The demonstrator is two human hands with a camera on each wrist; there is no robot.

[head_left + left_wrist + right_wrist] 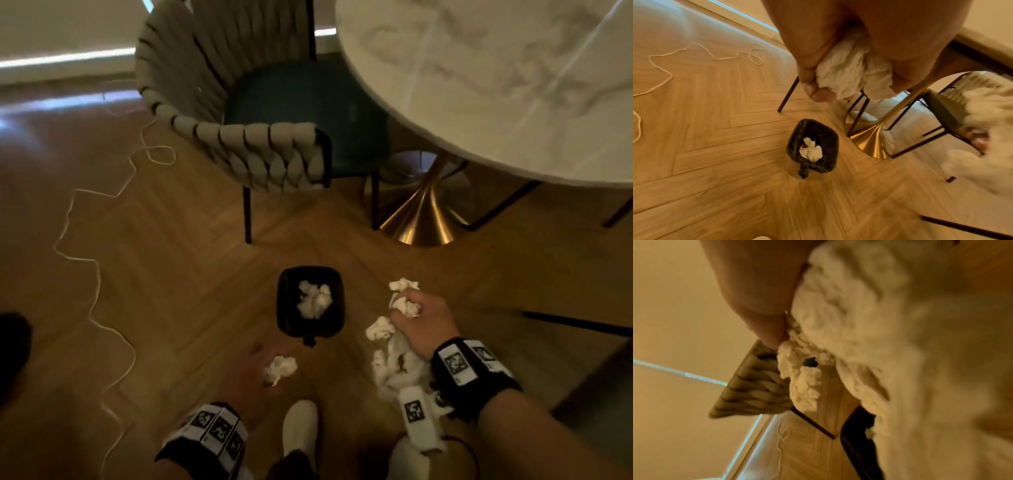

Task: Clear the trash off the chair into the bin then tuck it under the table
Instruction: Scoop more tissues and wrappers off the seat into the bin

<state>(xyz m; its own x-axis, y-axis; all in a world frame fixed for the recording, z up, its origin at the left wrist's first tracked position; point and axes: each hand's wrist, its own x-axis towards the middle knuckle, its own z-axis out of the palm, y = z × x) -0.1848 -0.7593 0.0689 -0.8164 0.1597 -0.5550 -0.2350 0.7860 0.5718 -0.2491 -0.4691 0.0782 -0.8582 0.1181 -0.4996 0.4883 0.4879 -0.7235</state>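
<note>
Both hands sit nearest the head camera, low in the frame. At five o'clock the right hand [419, 318] is fisted round a large bunch of crumpled tissues [394, 356] that spills below the wrist. At six o'clock the left hand [253, 370] curls its fingers round a single tissue wad [281, 368]. Between them, just past centre, stands the bin [310, 301], black-lined and already holding white tissue. At twelve o'clock the chair [260, 150] shows a bare teal seat, pulled out beside the marble desk [496, 78] at one o'clock. A loose cord [96, 274] trails over the floor [171, 257] at nine o'clock.

Seen from the left wrist, thumb and fingers [818, 91] pinch the wad [849, 73] at twelve o'clock, palm down, with the bin [813, 146] below at centre.

Seen from the right wrist, blurred tissue [859, 321] fills the frame from one to five o'clock, the thumb [766, 324] clamped against it at ten o'clock; the bin's dark edge [855, 443] sits at six o'clock.

Risk, as I judge it: the right bundle looks wider than the bin's mouth and hangs off to its side, so letting go from there could scatter pieces over the floor. Neither hand is squarely over the opening yet. The cord could catch a foot or a chair leg during the tuck.
</note>
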